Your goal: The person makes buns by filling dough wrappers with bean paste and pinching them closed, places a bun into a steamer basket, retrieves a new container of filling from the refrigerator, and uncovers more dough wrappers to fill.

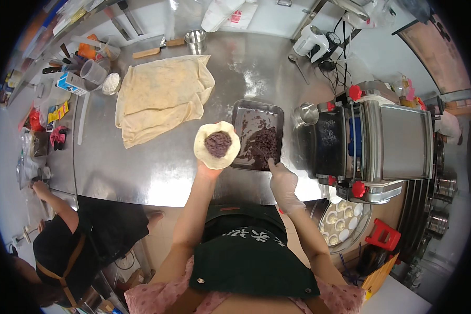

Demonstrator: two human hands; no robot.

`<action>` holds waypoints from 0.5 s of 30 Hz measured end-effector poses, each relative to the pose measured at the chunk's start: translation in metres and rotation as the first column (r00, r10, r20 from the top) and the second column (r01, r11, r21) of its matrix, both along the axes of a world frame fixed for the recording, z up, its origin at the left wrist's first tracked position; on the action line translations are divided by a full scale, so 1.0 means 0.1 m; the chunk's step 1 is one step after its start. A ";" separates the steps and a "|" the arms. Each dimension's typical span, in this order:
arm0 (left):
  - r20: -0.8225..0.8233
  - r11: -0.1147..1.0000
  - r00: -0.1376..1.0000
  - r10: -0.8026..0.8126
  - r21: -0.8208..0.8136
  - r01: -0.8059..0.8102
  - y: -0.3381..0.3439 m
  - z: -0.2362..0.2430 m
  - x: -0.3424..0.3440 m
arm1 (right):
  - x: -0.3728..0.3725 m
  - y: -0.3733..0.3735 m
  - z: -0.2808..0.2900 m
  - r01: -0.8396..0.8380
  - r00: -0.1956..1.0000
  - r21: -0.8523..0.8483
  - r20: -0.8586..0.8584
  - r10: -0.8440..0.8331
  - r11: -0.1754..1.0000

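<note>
On my left hand [209,170] rests a round, pale dough wrapper [199,147] with wavy edges; a mound of dark purple-brown filling [217,144] sits in its middle. The dough hides most of that hand's fingers. My right hand [284,184], in a clear glove, is closed at the near right corner of a rectangular metal tray [281,119]. It grips a slim utensil whose tip reaches into the dark mashed filling [264,140]; the utensil's exact kind is hard to make out. Smears of filling cover the tray's bottom.
A cream cloth [165,94] lies left of the tray. Right of it stand a metal cup [306,114] and a dough-rolling machine [387,144] with red knobs. Below the machine, a round tray [345,242] holds several filled pieces. Another person [63,251] works at left.
</note>
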State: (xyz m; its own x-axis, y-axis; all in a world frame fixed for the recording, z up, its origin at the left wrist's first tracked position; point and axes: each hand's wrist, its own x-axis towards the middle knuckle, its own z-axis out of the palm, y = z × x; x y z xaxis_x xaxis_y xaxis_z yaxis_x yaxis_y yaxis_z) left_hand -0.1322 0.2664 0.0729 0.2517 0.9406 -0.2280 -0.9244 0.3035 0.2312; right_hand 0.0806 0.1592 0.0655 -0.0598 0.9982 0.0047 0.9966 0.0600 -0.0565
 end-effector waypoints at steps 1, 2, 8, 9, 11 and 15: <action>-0.201 0.995 0.976 0.090 0.069 -0.078 -0.02 -0.07 -0.02 | -0.03 0.02 -0.08 0.001 1.000 -0.003 0.000 -0.001 1.000; -0.201 0.995 0.976 0.088 0.065 -0.076 -0.04 -0.13 -0.07 | -0.05 0.08 -0.17 0.021 1.000 0.035 0.021 -0.022 0.999; 0.102 0.998 0.994 0.046 -0.057 -0.040 -0.14 -0.27 -0.29 | -0.14 0.23 -0.48 0.140 0.962 0.078 0.226 -0.154 0.987; 0.103 0.997 0.994 0.047 -0.060 -0.041 -0.14 -0.29 -0.30 | -0.16 0.17 -0.48 0.102 0.968 0.037 0.227 -0.108 0.994; 0.093 0.992 0.993 0.075 -0.107 -0.065 -0.15 -0.34 -0.30 | -0.20 0.07 -0.49 0.065 0.972 -0.005 0.227 -0.062 0.998; -0.016 0.997 0.997 0.074 0.003 -0.074 -0.14 -0.38 -0.30 | -0.19 0.10 -0.38 0.069 0.996 -0.129 0.070 -0.060 0.989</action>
State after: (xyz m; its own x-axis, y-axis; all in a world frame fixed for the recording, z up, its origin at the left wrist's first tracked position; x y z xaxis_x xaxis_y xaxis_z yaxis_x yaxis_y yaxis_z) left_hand -0.1619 0.2528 0.0352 0.1779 0.9569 -0.2295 -0.9403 0.2340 0.2471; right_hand 0.0612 0.1690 0.0278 0.0090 0.9916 -0.1288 0.9999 -0.0082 0.0063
